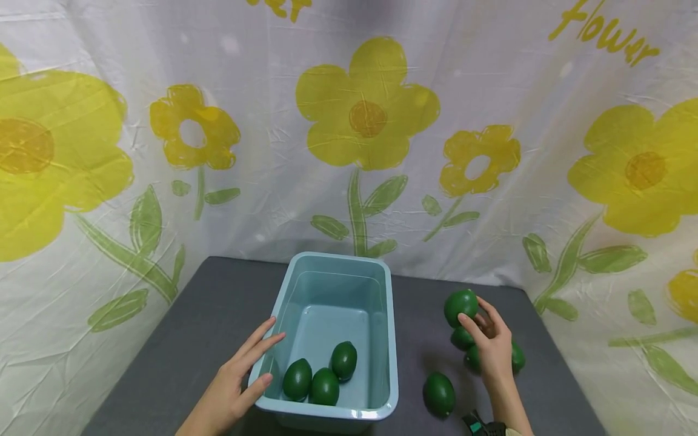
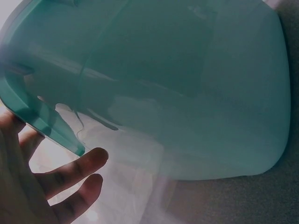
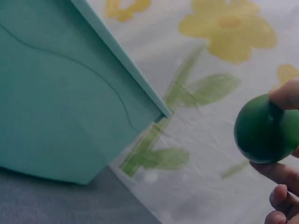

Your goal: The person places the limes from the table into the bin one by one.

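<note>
My right hand [image 1: 493, 339] pinches a dark green lime [image 1: 460, 307] between thumb and fingers; in the right wrist view the held lime [image 3: 266, 129] shows raised against the curtain. Below that hand lie several more limes, partly hidden by it, and a separate lime [image 1: 438, 394] sits nearer the front. A light blue plastic basin [image 1: 394, 339] stands left of them, with three limes [image 1: 325, 386] near its front end. My left hand [image 1: 235, 378] rests at the basin's left rim, its fingers spread and fairly straight over the edge.
The basin and limes are on a dark grey tabletop [image 1: 218, 303]. Behind and at both sides hangs a white curtain [image 1: 262, 200] printed with yellow flowers. A dark band [image 1: 484, 426] circles the right wrist.
</note>
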`<state>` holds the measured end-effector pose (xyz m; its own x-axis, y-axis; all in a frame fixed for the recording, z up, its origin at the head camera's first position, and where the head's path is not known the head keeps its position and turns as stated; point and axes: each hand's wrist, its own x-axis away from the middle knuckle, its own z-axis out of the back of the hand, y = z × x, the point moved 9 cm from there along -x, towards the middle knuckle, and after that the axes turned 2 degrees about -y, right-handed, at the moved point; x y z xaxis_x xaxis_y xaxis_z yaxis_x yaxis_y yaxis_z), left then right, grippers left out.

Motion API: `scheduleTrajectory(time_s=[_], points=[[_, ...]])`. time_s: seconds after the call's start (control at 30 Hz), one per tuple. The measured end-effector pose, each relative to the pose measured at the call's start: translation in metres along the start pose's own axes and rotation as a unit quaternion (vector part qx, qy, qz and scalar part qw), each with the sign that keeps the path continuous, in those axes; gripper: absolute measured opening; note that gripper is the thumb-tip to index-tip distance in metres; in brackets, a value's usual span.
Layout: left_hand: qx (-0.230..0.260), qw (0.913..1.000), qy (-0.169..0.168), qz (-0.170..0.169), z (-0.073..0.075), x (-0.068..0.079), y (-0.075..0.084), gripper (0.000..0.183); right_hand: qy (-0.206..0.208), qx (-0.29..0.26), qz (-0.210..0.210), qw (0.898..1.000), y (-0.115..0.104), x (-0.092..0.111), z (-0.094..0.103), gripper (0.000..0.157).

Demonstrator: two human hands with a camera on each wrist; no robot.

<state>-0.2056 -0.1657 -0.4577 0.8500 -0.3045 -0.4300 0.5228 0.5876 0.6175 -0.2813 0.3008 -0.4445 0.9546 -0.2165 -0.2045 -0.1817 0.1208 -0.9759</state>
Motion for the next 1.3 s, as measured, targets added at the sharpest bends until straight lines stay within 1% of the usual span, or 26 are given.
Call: scheduleTrajectory(time_s=[0.17, 0.33, 0.4, 0.53, 0.7, 1.07, 1.3], points=[[0.006, 1.0, -0.004, 0.004, -0.002, 0.0, -0.001, 0.065, -0.002, 0.001, 0.028, 1.0, -0.011, -0.006, -0.011, 0.052], [0.0, 1.0, -0.009, -0.003, -0.003, 0.001, -0.001, 0.064, -0.008, 0.011, 0.048, 0.999, -0.019, -0.01, -0.023, 0.052], [-0.003, 0.9999, -0.009, -0.009, -0.003, 0.001, 0.0, 0.065, -0.012, 0.012, 0.052, 0.998, -0.022, -0.011, -0.027, 0.052], [-0.005, 0.9999, -0.008, -0.011, -0.002, 0.002, 0.001, 0.065, -0.019, 0.007, 0.058, 0.998, -0.026, -0.013, -0.035, 0.053], [-0.006, 0.9999, -0.007, -0.012, -0.001, 0.001, 0.001, 0.065, -0.029, 0.013, 0.065, 0.997, -0.031, -0.015, -0.046, 0.054], [0.002, 0.9999, -0.007, -0.015, -0.001, 0.0, 0.001, 0.064, -0.051, -0.007, 0.093, 0.994, -0.045, -0.02, -0.078, 0.054], [0.001, 0.9999, -0.005, -0.012, 0.0, 0.0, 0.0, 0.064, -0.08, -0.019, 0.111, 0.99, -0.054, -0.023, -0.102, 0.054]])
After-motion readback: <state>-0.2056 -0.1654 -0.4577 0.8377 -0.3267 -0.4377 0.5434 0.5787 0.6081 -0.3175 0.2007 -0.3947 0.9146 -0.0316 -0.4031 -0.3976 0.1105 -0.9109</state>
